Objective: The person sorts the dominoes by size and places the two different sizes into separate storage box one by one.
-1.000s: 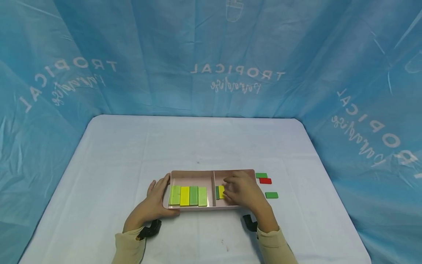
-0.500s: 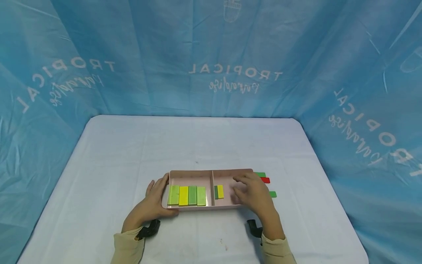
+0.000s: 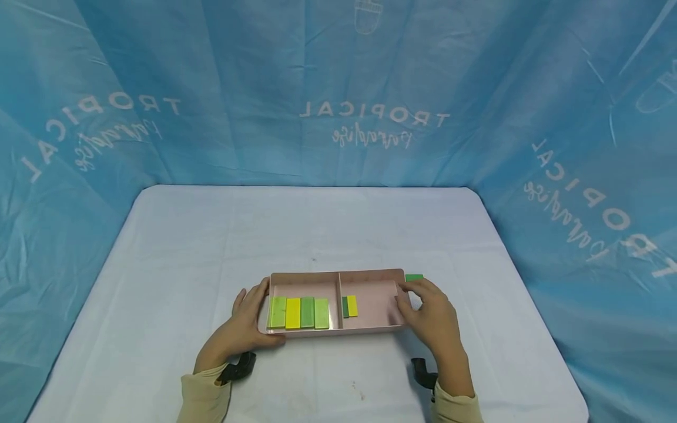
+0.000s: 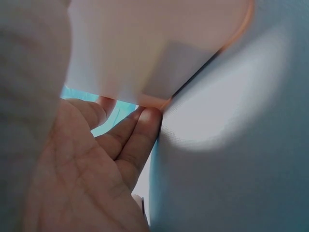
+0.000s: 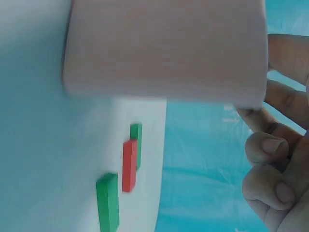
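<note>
A shallow pink box (image 3: 372,311) with a divider stands on the table. Its left end is gripped by my left hand (image 3: 238,329), thumb along the front wall and fingers at the left side; the left wrist view shows those fingertips (image 4: 147,121) at a corner of the box. My right hand (image 3: 436,317) hovers at the right end, fingers loosely bent and holding nothing. Along the front of the left compartment lie several flat blocks: light green (image 3: 277,312), yellow (image 3: 293,313), green (image 3: 307,312) and light green again. The right compartment holds a narrow green block (image 3: 345,306) beside a yellow one (image 3: 353,305).
Right of the box, a green block (image 3: 414,277) lies on the white table (image 3: 317,229). In the right wrist view a red block (image 5: 129,166) and a nearer green block (image 5: 107,203) also lie there; my right hand hides both from the head view. Blue printed curtains (image 3: 243,70) surround the table.
My right hand has moved right, away from the yellow block in the right compartment to the box's right end, covering the red block and one green block. The left hand keeps its grip.
</note>
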`<action>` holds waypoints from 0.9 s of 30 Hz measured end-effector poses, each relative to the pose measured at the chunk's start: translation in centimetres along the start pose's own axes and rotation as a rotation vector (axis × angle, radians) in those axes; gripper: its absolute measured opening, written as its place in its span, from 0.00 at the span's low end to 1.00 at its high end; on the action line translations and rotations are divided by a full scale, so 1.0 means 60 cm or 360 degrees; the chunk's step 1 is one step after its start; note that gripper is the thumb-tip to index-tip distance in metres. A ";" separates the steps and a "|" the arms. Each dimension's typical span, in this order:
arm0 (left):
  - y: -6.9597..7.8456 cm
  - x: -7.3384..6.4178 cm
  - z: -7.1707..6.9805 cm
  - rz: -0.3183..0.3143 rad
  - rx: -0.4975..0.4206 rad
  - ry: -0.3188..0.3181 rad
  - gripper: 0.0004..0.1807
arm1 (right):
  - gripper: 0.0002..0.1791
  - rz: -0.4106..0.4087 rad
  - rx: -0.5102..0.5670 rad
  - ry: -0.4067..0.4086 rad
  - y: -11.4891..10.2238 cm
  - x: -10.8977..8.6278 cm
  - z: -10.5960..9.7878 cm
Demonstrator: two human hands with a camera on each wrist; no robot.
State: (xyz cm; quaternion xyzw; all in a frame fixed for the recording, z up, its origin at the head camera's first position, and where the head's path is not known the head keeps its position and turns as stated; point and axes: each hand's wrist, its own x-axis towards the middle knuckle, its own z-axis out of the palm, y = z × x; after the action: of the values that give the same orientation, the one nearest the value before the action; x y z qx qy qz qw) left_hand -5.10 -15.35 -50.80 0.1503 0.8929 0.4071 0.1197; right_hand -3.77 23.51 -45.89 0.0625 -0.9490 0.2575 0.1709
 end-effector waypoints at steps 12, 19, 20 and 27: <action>0.002 -0.001 0.001 -0.0004 -0.0007 0.0001 0.74 | 0.17 0.0163 -0.0070 0.0052 0.021 0.000 -0.020; 0.004 -0.001 0.001 -0.0020 -0.0014 -0.0005 0.73 | 0.18 0.0265 -0.0094 -0.0011 0.032 -0.002 -0.025; 0.004 -0.001 0.000 -0.0018 -0.0011 -0.0004 0.73 | 0.18 0.0276 -0.0108 -0.0021 0.034 -0.002 -0.026; 0.003 0.000 0.000 -0.0002 -0.0008 0.0002 0.72 | 0.20 0.0419 -0.0185 -0.0120 0.043 -0.004 -0.031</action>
State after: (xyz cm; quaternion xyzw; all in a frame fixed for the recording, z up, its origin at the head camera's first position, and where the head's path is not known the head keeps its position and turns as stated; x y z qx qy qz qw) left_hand -5.07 -15.23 -50.65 0.1491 0.8920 0.4094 0.1199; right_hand -3.52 26.68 -45.72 -0.0628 -0.9680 0.2199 0.1033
